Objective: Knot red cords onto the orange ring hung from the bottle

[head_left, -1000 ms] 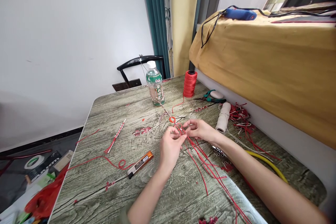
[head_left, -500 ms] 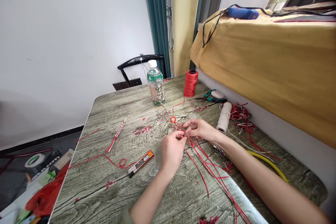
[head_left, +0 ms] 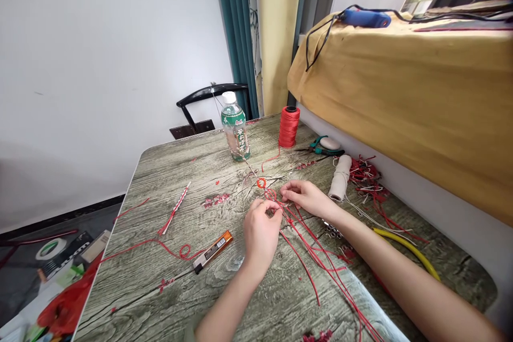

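Several red cords [head_left: 306, 240] run from a small orange-red ring [head_left: 261, 183] towards me across the wood-patterned table [head_left: 192, 299]. My left hand [head_left: 262, 227] pinches the cords between thumb and forefinger just below the ring. My right hand [head_left: 308, 196] is beside it, its thumb and forefinger closed at a red strand; the exact grip is too small to see clearly. From the ring a thin string leads up to a green-labelled drink bottle [head_left: 235, 128], which stands upright. Loops of cord lie between the ring and my fingertips.
Behind stand a spool of red cord [head_left: 289, 127] and green-handled pliers [head_left: 326, 147]. Right of my hands lie a roll of white cord [head_left: 340, 177], a heap of cord scraps [head_left: 364, 173] and a yellow tube [head_left: 412, 251]. Leftward are an orange box cutter [head_left: 213, 251] and a braided red-white piece [head_left: 175, 208].
My right fingertips have drawn slightly apart from my left ones, up along the cords. The left hand keeps its pinch. The whole view has shifted slightly.
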Motion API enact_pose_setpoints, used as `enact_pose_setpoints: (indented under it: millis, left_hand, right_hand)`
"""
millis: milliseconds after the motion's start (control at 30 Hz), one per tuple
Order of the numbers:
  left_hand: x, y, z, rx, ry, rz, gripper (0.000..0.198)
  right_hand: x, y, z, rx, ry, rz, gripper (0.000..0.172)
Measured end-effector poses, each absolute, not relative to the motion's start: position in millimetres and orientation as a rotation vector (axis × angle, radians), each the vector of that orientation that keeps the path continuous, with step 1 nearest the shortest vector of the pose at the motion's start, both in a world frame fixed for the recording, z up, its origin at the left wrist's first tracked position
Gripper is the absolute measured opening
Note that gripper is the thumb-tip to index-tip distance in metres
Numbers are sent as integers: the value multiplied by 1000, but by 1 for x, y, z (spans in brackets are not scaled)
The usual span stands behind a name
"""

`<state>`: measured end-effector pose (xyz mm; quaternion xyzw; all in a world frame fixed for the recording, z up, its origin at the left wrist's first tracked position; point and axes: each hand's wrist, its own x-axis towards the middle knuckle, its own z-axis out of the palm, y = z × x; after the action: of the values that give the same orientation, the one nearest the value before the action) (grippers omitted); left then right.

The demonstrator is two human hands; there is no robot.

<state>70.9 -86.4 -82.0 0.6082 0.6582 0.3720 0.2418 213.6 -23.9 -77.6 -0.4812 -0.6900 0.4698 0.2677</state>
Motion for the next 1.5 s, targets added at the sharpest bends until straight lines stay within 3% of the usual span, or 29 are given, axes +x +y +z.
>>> enact_pose_setpoints:
  millis: [333,800,1000,1500]
  left_hand:
    - [69,-91,-71,1617,1819,1264,5]
    - [65,-83,-74,1123,1436,1378,19]
    - [60,-80,-79,891,1342,1560,10]
    - [62,-90,-63,897,1274,1889,4]
  right_hand:
    - [218,-23,-73,-1338,-1917,931,17]
    - [211,-31,-68,-1013,-1937,1387,21]
    - [222,-23,-63,-1092,-1786,1477,28]
    - [223,-24,-55,-1128,-1487,1550,20]
